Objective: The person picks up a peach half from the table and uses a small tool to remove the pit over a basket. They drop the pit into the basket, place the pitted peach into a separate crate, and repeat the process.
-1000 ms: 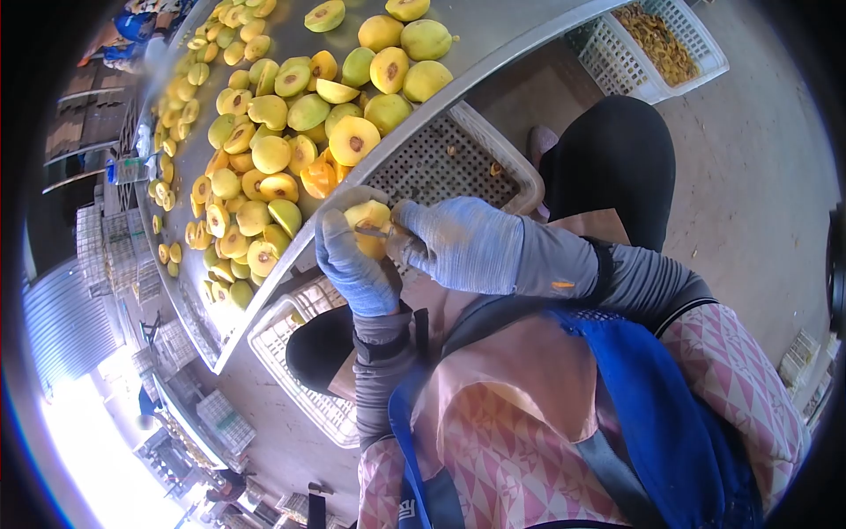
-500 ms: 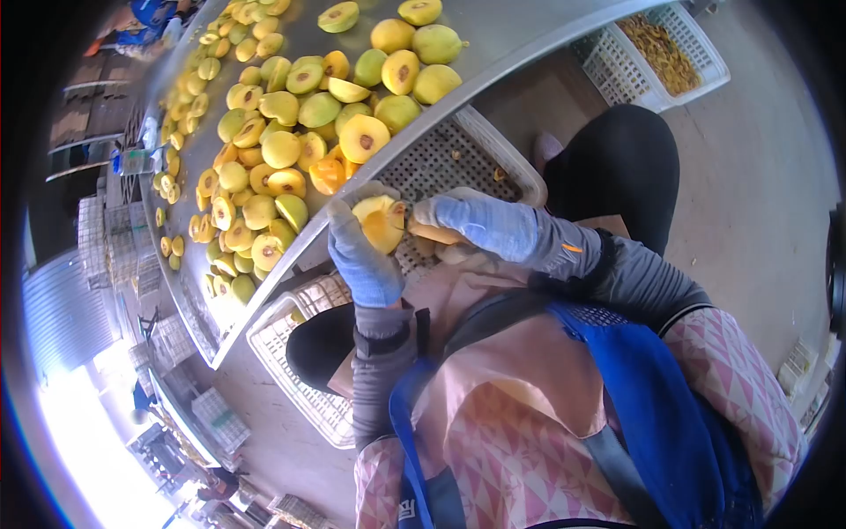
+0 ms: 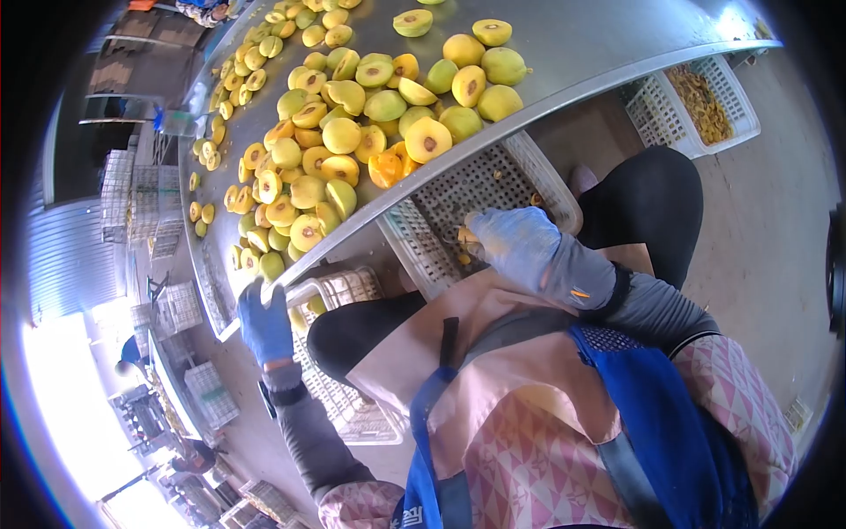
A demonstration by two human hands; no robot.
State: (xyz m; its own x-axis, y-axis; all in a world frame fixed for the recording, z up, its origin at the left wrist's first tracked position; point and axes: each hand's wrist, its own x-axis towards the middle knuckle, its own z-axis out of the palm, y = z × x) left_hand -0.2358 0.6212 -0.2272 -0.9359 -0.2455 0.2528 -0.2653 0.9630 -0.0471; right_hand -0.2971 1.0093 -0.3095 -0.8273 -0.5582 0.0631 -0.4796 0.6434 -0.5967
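My left hand (image 3: 264, 328), in a blue glove, is raised beside the near corner of the metal table (image 3: 564, 97). Its fingers are extended and hold no fruit. Close to it on the table lie many halved yellow peaches (image 3: 342, 135), some cut face up with brown pit hollows. My right hand (image 3: 520, 247), also gloved, is closed above a grey perforated crate (image 3: 551, 189) at my knees. From its fingers sticks out the end of a small tan-handled tool (image 3: 470, 236), mostly hidden by the hand. Bits of yellow pulp lie in that crate.
A white crate (image 3: 352, 414) holding some yellow-green fruit stands under the table edge by my left knee. Another white crate (image 3: 652, 110) with brown scraps (image 3: 701, 101) is at the right. Stacked crates (image 3: 132, 194) stand at the far left, and another person's hand (image 3: 218, 12) shows at the top.
My left hand has let go of the peach piece it held and moved left, away from my right hand. My right hand has moved slightly right and down in the view, which has shifted.
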